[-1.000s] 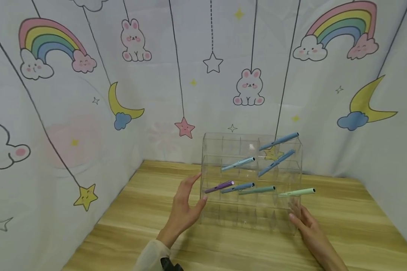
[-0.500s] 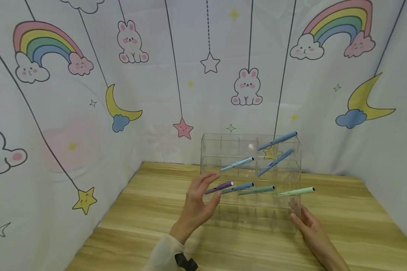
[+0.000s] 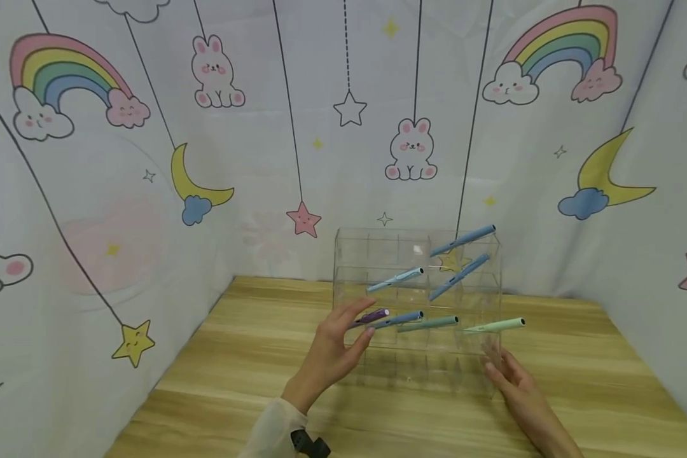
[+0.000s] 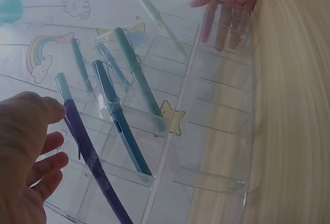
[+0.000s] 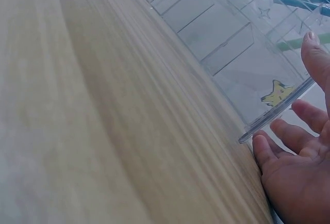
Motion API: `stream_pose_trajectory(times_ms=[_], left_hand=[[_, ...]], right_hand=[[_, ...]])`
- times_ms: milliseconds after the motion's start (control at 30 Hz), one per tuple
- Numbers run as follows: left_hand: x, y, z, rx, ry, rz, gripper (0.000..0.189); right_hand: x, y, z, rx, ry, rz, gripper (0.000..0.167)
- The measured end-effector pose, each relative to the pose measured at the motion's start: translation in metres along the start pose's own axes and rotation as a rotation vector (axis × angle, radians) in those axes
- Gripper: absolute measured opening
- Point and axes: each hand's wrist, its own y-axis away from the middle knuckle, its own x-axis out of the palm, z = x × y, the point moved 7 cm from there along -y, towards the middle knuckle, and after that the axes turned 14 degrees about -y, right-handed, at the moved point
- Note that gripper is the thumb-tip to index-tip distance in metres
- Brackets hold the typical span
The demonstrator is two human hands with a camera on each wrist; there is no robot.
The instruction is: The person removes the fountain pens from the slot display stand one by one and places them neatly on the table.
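A clear acrylic pen rack [image 3: 352, 248] stands on the table, with several capped pens slanting out of its compartments. My left hand [image 3: 332, 353] is at its left side, thumb and fingers spread on either side of the purple pen [image 4: 85, 136]. In the left wrist view the thumb [image 4: 49, 109] lies close by that pen's cap; whether it touches cannot be told. A blue pen [image 3: 401, 319] is just right of it. My right hand [image 3: 518, 388] rests at the rack's lower right side. Its fairly straight fingers [image 5: 289, 131] lie along the side panel, the thumb in front.
Right of the blue pen sit a dark green pen [image 3: 429, 324] and a pale green pen [image 3: 498, 326]. Higher up are a light blue pen [image 3: 397, 280] and two blue pens [image 3: 464, 240]. A patterned curtain [image 3: 263, 159] stands behind the wooden table [image 3: 206, 381].
My left hand has moved right from the rack's left edge, to around the purple pen. The right hand stays at the rack's side. The head view has shifted slightly.
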Motion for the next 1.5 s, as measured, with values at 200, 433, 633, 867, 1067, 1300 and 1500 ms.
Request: stream_pose_trajectory(times_ms=[200, 433, 633, 867, 1067, 1300, 1500], left_hand=[[0.000, 0.001, 0.000, 0.002, -0.003, -0.003, 0.046], [0.003, 0.005, 0.000, 0.005, -0.002, -0.007, 0.045], [0.007, 0.002, 0.000, 0.002, 0.012, 0.002, 0.044], [0.010, -0.008, 0.000, 0.013, 0.002, -0.027, 0.045], [0.013, -0.009, 0.002, 0.014, 0.023, -0.039, 0.042], [0.017, -0.011, 0.002, 0.022, 0.049, -0.053, 0.029], [0.017, -0.012, 0.001, 0.031, 0.061, -0.095, 0.025]], right_hand=[[0.005, -0.001, -0.001, -0.002, -0.008, 0.003, 0.074], [0.005, 0.000, -0.009, 0.037, 0.020, -0.024, 0.074], [0.006, -0.001, -0.006, 0.012, 0.001, -0.009, 0.071], [0.005, -0.004, -0.002, -0.016, -0.004, -0.014, 0.069], [0.004, -0.002, -0.003, 0.006, 0.002, -0.018, 0.072], [0.003, 0.000, -0.002, 0.020, -0.013, -0.015, 0.072], [0.002, 0.001, -0.001, 0.006, -0.024, -0.019, 0.070]])
